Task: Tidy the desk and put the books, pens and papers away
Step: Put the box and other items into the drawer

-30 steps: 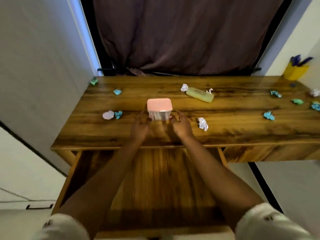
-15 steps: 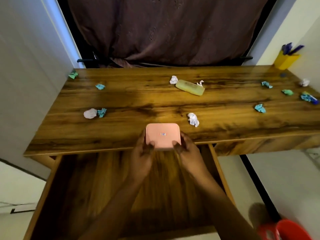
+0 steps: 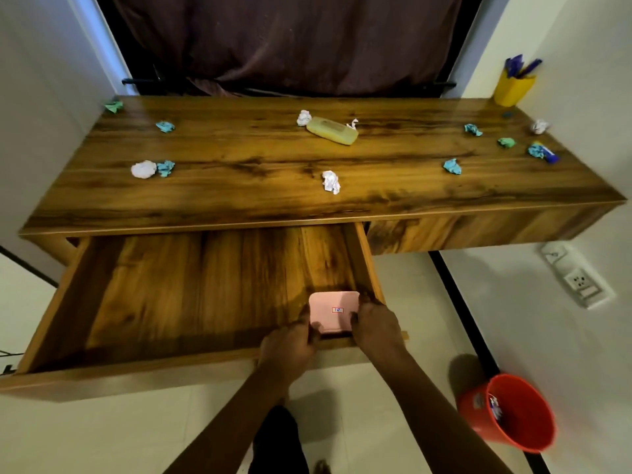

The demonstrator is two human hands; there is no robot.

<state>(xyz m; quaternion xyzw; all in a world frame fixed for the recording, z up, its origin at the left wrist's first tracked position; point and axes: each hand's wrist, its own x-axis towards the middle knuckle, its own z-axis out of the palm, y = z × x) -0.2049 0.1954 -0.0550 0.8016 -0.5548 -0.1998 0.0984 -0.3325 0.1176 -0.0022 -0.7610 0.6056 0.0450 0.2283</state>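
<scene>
A pink-lidded box (image 3: 333, 311) sits low in the front right corner of the open wooden drawer (image 3: 191, 292). My left hand (image 3: 290, 343) grips its left side and my right hand (image 3: 374, 328) grips its right side. Several crumpled paper balls lie scattered on the wooden desk (image 3: 260, 203): a white one (image 3: 331, 182) near the middle, a white one (image 3: 143, 169) with a teal one (image 3: 166, 168) at the left, more teal ones (image 3: 452, 166) at the right. A yellow-green pouch (image 3: 332, 130) lies at the back centre.
A yellow cup (image 3: 513, 87) with blue pens stands at the desk's back right corner. A red bucket (image 3: 509, 412) stands on the floor at the right. A wall socket (image 3: 581, 282) is at the right. A dark curtain (image 3: 290, 42) hangs behind the desk.
Both hands carried the pink-lidded box off the desk top, toward me and down into the drawer's front right corner. The view has tilted down, showing the red bucket.
</scene>
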